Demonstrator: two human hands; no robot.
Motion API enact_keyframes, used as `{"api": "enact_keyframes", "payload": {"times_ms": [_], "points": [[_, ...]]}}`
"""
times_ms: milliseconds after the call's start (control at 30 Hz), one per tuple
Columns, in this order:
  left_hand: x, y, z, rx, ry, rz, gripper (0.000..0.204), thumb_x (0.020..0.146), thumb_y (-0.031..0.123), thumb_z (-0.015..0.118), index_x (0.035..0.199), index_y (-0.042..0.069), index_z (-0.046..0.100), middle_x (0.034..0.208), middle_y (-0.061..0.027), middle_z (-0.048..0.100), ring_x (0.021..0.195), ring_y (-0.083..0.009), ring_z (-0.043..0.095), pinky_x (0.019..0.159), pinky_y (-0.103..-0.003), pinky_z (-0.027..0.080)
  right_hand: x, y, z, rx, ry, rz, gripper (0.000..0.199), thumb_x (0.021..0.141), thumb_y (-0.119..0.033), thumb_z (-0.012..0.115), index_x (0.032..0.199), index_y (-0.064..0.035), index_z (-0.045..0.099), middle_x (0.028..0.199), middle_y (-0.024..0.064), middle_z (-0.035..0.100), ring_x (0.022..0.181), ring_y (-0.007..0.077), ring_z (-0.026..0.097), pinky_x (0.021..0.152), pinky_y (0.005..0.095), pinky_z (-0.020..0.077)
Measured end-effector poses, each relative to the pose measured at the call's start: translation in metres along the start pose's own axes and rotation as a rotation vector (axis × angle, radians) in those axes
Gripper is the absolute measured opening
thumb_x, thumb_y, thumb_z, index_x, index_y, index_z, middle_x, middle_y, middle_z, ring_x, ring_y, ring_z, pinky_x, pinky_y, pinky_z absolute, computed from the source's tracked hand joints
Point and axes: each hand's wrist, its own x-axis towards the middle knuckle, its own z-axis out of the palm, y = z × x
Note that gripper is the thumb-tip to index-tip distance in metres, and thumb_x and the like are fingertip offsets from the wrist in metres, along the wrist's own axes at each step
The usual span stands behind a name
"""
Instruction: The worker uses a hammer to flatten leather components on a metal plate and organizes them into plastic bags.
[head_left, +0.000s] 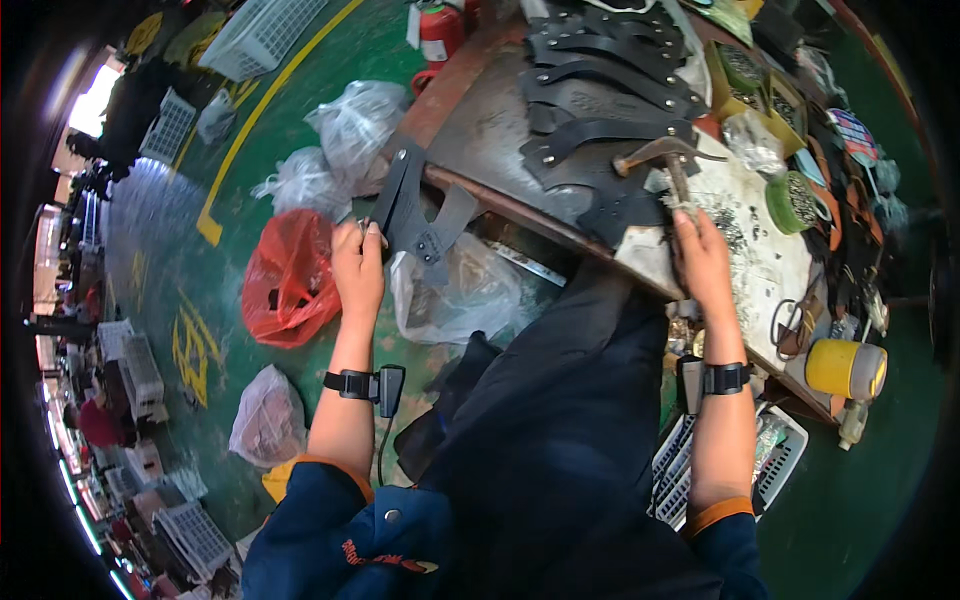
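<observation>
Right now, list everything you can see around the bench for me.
Dark cut leather pieces: a stack, black, on the workbench.
Riveted leather piece: one, black, off the bench edge, in the left hand.
Hammer: one, wooden handle, on the bench, gripped by the right hand.
Plastic bags: several, clear, on the green floor.
Red plastic bag: one, floor.
Yellow cylindrical container: one, bench's near right.
Green round tub: one, bench.
Fire extinguisher: one, red, floor.
Left hand: holding leather.
Right hand: on the hammer handle.
</observation>
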Motion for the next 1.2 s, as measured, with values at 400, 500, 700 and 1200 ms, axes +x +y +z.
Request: {"api": "enact_keyframes", "payload": {"times_ms": [400,500,700,1200], "points": [[-0.142,-0.150,0.088,-0.477,-0.152,-1.032,0.030,0.098,0.034,0.055,0.088,0.008,0.068,0.093,-0.0043,0.063,0.087,-0.0168,0.057,0.082,-0.031,0.044,-0.002,0.001,0.012,0.116,0.009,-0.053,0.025,0.103,-0.034,0.053,0.097,-0.0094,0.055,0.065,-0.0063,0.045,0.048,0.0033,0.036,0.042,0.0211,0.0276],[-0.167,-0.174,0.092,-0.268,-0.345,-1.055,0.033,0.097,0.036,0.055,0.087,0.008,0.070,0.098,-0.0066,0.067,0.094,-0.0217,0.060,0.086,-0.037,0.046,-0.003,0.001,0.010,0.107,-0.008,-0.003,0.025,0.103,-0.034,0.053,0.101,-0.0095,0.056,0.066,-0.0065,0.045,0.049,0.0027,0.036,0.042,0.0205,0.0276],[-0.210,-0.206,0.073,-0.345,-0.495,-1.116,0.035,0.101,0.030,0.051,0.088,0.003,0.070,0.091,-0.0077,0.069,0.080,-0.0169,0.063,0.075,-0.033,0.050,-0.003,-0.009,0.007,0.212,0.004,-0.001,0.026,0.103,-0.031,0.056,0.102,-0.0051,0.059,0.063,-0.0075,0.045,0.052,0.0033,0.038,0.046,0.0221,0.0295],[0.019,0.149,0.072,-0.222,-0.457,0.539,0.019,0.089,0.016,0.066,0.085,-0.002,0.062,0.127,-0.0164,0.061,0.111,-0.0373,0.060,0.093,-0.042,0.049,-0.009,0.019,0.008,0.023,0.093,-0.299,0.020,0.100,-0.022,0.060,0.104,-0.0023,0.061,0.064,-0.0060,0.050,0.055,0.0037,0.042,0.048,0.0233,0.0339]]}}
